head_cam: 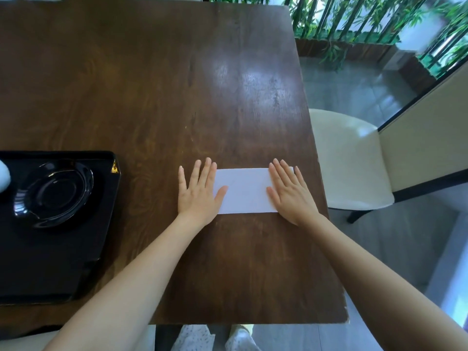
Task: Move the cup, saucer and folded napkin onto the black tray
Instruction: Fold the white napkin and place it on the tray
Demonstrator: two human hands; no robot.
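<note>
A white folded napkin (244,190) lies flat on the dark wooden table (157,97), a long rectangle. My left hand (198,192) presses flat on its left end, fingers spread. My right hand (288,192) lies flat on its right end, fingers spread too. The black tray (50,262) sits at the left edge of the view. A glossy black saucer (54,192) rests in the tray's far part. A white rounded object (3,177), possibly the cup, shows at the frame's left edge on the tray, mostly cut off.
A cream chair (354,160) stands just right of the table. The table's right edge runs close to my right hand. Green bamboo plants and a planter (354,34) fill the far right. The table's near edge is just below my forearms.
</note>
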